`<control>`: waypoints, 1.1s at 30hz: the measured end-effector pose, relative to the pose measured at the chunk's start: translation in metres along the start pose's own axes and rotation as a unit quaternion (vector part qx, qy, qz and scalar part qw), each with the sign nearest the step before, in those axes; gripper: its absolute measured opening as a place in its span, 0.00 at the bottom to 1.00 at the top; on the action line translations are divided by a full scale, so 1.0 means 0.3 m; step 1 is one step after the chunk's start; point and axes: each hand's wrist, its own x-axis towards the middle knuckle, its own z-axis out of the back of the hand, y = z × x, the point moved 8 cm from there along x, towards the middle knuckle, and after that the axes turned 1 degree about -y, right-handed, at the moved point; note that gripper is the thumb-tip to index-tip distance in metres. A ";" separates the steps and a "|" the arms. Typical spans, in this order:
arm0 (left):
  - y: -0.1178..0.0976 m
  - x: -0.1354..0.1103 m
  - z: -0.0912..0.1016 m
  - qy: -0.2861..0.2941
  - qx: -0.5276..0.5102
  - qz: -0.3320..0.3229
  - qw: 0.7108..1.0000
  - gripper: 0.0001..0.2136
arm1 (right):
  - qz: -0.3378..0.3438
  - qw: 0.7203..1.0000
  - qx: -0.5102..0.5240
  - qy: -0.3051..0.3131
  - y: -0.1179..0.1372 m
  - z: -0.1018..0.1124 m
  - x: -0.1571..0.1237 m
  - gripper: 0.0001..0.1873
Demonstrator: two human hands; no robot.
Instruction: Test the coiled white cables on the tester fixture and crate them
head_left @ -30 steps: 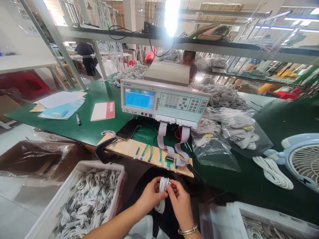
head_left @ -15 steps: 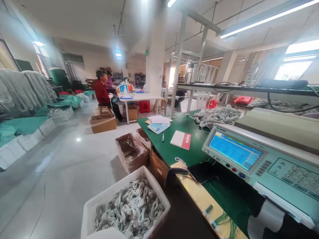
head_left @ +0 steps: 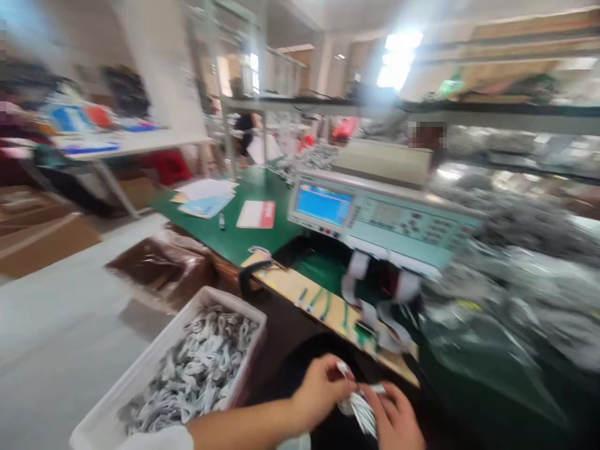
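A small bundle of white cable (head_left: pixel 363 415) is held between my two hands at the bottom of the view. My left hand (head_left: pixel 323 390) pinches one end of it, thumb and fingers pressed together. Around the coiled part, the fingers of my right hand (head_left: pixel 398 417) are closed. To the left stands a white bin (head_left: pixel 105 400) full of similar coiled cables (head_left: pixel 197 369). Just beyond my hands lies a wooden strip (head_left: pixel 290 284) with short green wires and white ribbon-like leads on it. Motion blur hides the bundle's finer details.
A light-green test instrument (head_left: pixel 398 219) with a lit blue screen sits on the green table (head_left: pixel 225 240), near papers (head_left: pixel 206 197) and a red-and-white booklet (head_left: pixel 255 214). Clear plastic bags (head_left: pixel 492 331) lie at right. A lined cardboard box (head_left: pixel 159 272) stands behind the bin.
The view has swung to the right, so the instrument now sits nearer the middle. Both my hands have come into view, holding the cable bundle.
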 end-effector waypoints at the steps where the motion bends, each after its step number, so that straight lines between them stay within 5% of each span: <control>1: -0.006 -0.007 -0.022 0.031 0.009 0.006 0.999 0.13 | -0.012 0.998 0.054 0.019 -0.007 0.000 -0.006 0.20; 5: -0.006 0.002 -0.064 0.108 0.010 0.073 0.991 0.13 | -0.033 0.979 0.193 0.058 0.001 -0.023 0.014 0.17; 21: -0.026 0.057 -0.052 0.154 0.067 0.134 0.977 0.15 | -0.022 0.974 0.204 0.091 0.048 -0.046 0.048 0.14; 33: -0.010 0.064 -0.045 0.090 0.010 0.171 0.981 0.15 | -0.035 0.948 0.317 0.021 0.032 -0.057 0.056 0.13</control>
